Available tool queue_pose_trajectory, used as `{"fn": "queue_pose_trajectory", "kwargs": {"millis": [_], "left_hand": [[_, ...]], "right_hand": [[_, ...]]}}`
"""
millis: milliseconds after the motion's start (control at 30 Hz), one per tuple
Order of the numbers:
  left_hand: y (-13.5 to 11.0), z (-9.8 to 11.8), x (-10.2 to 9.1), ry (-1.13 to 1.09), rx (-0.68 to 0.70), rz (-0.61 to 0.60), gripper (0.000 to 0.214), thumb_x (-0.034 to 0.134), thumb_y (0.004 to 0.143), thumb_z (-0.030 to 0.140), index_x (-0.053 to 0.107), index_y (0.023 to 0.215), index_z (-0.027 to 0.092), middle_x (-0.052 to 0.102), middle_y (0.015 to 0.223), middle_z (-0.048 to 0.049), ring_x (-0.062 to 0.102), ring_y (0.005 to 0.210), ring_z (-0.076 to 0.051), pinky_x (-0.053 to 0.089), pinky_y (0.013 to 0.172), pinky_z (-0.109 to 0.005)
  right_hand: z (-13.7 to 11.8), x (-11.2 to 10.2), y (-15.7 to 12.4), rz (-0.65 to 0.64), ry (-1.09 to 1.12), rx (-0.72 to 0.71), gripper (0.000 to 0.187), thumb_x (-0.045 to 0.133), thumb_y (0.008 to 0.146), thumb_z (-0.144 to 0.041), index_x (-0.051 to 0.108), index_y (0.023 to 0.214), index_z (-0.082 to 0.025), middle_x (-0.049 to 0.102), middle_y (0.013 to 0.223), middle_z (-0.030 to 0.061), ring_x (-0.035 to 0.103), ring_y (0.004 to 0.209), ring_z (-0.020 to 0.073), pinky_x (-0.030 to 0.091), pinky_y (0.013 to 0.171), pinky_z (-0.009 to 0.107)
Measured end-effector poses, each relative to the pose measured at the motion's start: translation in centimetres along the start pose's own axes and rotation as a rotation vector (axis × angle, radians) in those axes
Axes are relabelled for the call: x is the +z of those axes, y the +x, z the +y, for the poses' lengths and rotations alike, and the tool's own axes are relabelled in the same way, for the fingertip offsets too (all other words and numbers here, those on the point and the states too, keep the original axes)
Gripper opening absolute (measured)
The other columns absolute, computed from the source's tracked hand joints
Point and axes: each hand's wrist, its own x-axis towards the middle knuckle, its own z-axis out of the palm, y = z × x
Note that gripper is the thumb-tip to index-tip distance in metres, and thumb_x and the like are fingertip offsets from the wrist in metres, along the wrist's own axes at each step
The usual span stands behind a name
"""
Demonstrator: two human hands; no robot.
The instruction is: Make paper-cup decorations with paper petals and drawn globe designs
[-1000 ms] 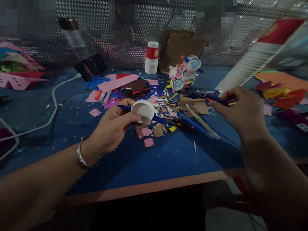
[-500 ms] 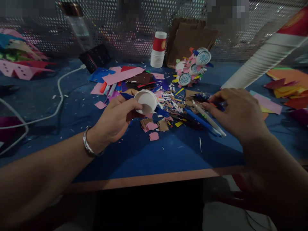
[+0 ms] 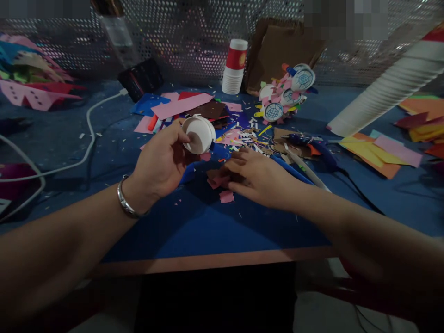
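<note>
Head view is showing a pink scrap (image 3: pixel 226 197) lying on the near part of the blue tabletop (image 3: pixel 215 236), just beside the right hand (image 3: pixel 258 178), whose bent fingers are hovering over or touching brown and pink pieces (image 3: pixel 215 179); I cannot tell whether its grip is holding any. Above the tabletop, the left hand (image 3: pixel 157 162) is keeping its grip, thumb and fingers, on a white paper cup (image 3: pixel 204 134), its open mouth facing the viewer. Beyond, a glue gun (image 3: pixel 328 156) is lying at right, while a cup stack (image 3: pixel 235 62) is standing near a perforated panel (image 3: pixel 194 51).
</note>
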Motion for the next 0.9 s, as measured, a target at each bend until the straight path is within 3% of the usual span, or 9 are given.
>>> {"fn": "queue_pose_trajectory", "kwargs": {"millis": [100, 267, 367, 500, 600, 733, 900], "left_hand": [[-0.1, 0.0, 0.0, 0.034, -0.001, -0.02, 0.009, 0.064, 0.07, 0.017, 0.059, 0.077, 0.021, 0.061, 0.089, -0.0023, 0.057, 0.085, -0.018, 0.052, 0.07, -0.031], [-0.3, 0.3, 0.3, 0.035, 0.026, -0.015, 0.007, 0.061, 0.072, 0.016, 0.055, 0.074, 0.02, 0.057, 0.085, -0.0026, 0.057, 0.076, -0.015, 0.051, 0.066, -0.029], [-0.2, 0.4, 0.3, 0.032, 0.019, -0.029, 0.009, 0.064, 0.07, 0.015, 0.057, 0.073, 0.02, 0.059, 0.083, -0.002, 0.059, 0.075, -0.016, 0.051, 0.064, -0.028], [-0.1, 0.2, 0.1, 0.035, -0.027, -0.01, 0.009, 0.066, 0.065, 0.017, 0.061, 0.072, 0.02, 0.059, 0.081, -0.0019, 0.054, 0.071, -0.013, 0.053, 0.062, -0.026], [0.0, -0.3, -0.1, 0.079, -0.032, 0.009, 0.009, 0.067, 0.065, 0.018, 0.059, 0.07, 0.02, 0.057, 0.077, -0.0022, 0.053, 0.07, -0.014, 0.053, 0.059, -0.023], [0.0, -0.8, -0.5, 0.133, -0.013, 0.033, 0.018, 0.067, 0.067, 0.016, 0.049, 0.069, 0.02, 0.053, 0.078, -0.0022, 0.055, 0.072, -0.014, 0.052, 0.061, -0.024], [-0.4, -1.0, -0.1, 0.109, 0.008, -0.021, 0.016, 0.066, 0.062, 0.015, 0.05, 0.067, 0.018, 0.055, 0.078, -0.0011, 0.054, 0.069, -0.011, 0.048, 0.06, -0.025]], "right_hand": [[0.3, 0.2, 0.1, 0.008, 0.076, -0.002, 0.017, 0.061, 0.097, -0.022, 0.076, 0.107, -0.022, 0.074, 0.096, 0.0088, 0.066, 0.096, 0.028, 0.049, 0.093, 0.042], [0.5, 0.3, -0.4, 0.088, 0.26, 0.049, 0.013, 0.064, 0.097, -0.026, 0.075, 0.092, -0.024, 0.074, 0.087, 0.0042, 0.068, 0.089, 0.0238, 0.05, 0.084, 0.039], [0.7, 0.0, -0.9, 0.158, 0.497, 0.13, 0.014, 0.068, 0.097, -0.033, 0.077, 0.09, -0.025, 0.074, 0.081, 0.0002, 0.068, 0.078, 0.0188, 0.051, 0.074, 0.034], [0.9, -0.7, -1.2, 0.131, 0.767, 0.255, 0.026, 0.073, 0.094, -0.047, 0.073, 0.081, -0.026, 0.068, 0.069, -0.0044, 0.061, 0.057, 0.0131, 0.049, 0.057, 0.029], [1.0, -0.8, -1.2, 0.142, 0.883, 0.276, 0.03, 0.078, 0.089, -0.054, 0.073, 0.08, -0.025, 0.07, 0.071, -0.0037, 0.066, 0.063, 0.0149, 0.052, 0.059, 0.029], [1.4, -0.5, -1.1, 0.199, 0.939, 0.284, 0.026, 0.084, 0.087, -0.048, 0.075, 0.084, -0.023, 0.075, 0.078, -0.0017, 0.068, 0.069, 0.0158, 0.054, 0.065, 0.03], [1.5, -0.6, -1.3, 0.407, 1.054, 0.254, 0.025, 0.09, 0.085, -0.043, 0.08, 0.089, -0.02, 0.077, 0.082, 0.0011, 0.067, 0.073, 0.0138, 0.054, 0.069, 0.028]]}}
